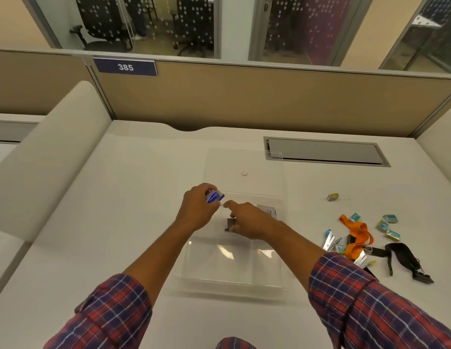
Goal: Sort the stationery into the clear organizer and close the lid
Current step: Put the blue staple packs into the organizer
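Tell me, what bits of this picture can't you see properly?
All in the head view:
- Dark item in the organizer: the right hand covers most of it.
- Blue-and-white packet: left hand fingers wrap it; print too blurry to read.
- White card: the right hand hides part; text too small.
- Small packets by the orange lanyard: labels too small.
- Sleeves: cut off by the bottom edge.
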